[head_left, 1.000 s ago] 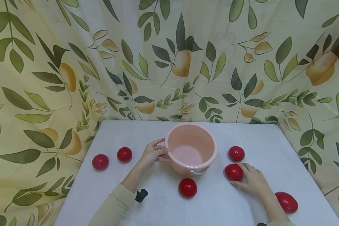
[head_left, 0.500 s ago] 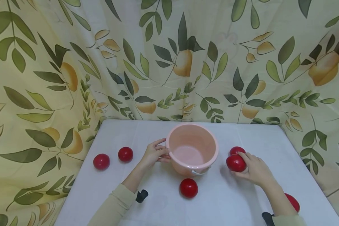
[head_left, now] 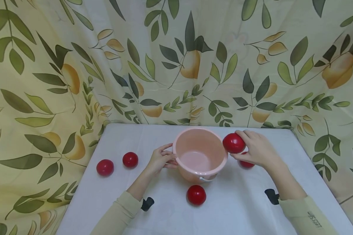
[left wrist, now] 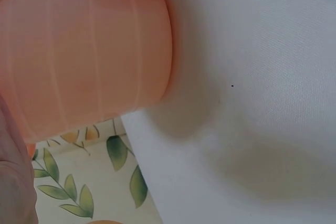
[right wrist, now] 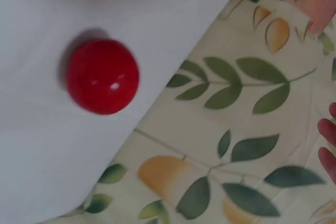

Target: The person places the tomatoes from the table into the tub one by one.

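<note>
A pink bucket (head_left: 198,160) with a white handle stands on the table. My left hand (head_left: 161,158) grips its left side at the rim; in the left wrist view part of that hand (left wrist: 16,171) shows beside the bucket's ribbed wall (left wrist: 89,51). My right hand (head_left: 257,147) holds a glossy red ball (head_left: 233,143) between thumb and fingers, raised by the bucket's right rim. Another red ball (head_left: 246,164) lies beneath that hand, partly hidden by it. The right wrist view shows a red ball (right wrist: 102,76) on the table and fingertips (right wrist: 328,132) at the right edge.
One red ball (head_left: 196,195) sits in front of the bucket. Farther left lie two more, a nearer ball (head_left: 130,160) and an outer ball (head_left: 105,167). A leaf-and-fruit patterned curtain (head_left: 170,65) hangs behind the white table (head_left: 223,212).
My right hand has lifted the red ball off the table and carried it up and left to the bucket's rim. The right forearm now covers the ball at far right. My left hand stays put.
</note>
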Tool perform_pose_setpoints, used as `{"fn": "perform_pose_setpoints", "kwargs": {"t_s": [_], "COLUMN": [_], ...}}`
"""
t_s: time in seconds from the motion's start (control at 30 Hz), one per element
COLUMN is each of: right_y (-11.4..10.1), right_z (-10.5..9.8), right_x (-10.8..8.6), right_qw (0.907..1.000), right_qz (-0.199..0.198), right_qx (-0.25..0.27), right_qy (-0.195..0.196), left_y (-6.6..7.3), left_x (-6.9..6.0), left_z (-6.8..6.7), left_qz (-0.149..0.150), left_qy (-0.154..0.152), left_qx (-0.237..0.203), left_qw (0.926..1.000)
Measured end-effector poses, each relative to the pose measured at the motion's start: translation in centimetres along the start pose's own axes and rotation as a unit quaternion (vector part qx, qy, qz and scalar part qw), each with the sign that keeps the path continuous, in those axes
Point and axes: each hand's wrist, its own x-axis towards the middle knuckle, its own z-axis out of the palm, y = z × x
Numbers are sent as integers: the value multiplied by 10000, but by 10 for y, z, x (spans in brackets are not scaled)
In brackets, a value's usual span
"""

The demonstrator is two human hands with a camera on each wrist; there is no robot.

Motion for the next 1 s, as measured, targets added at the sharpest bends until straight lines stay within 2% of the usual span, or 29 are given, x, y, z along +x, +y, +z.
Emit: {"fn": "perform_pose_setpoints", "kwargs": {"t_s": [0.2,0.47,0.73,0.83,1.0], "right_y": [-24,-55,-77,-81,-89], "right_z": [5,29,59,67,77], "right_x": [25,54,71,75,80], "right_qw": [9990,9940,9845,9806,9752], "right_qz": [-399,-949,-1586,-1661,-1545], "right_qx": [97,278,-251,-375,-571], "right_qy": [-179,-457,-700,-973,-1479], "left_y": [0,0,0,0,0], "left_x": [-1,-2,-1,-2,-2], "left_z": [1,0,0,0,0], "left_qz": [-45,-94,-232,-248,-186], "left_qy": [22,89,160,146,127], "left_qx": [-30,-11,255,280,258], "left_qw": [10000,9999,9993,9992,9994]}}
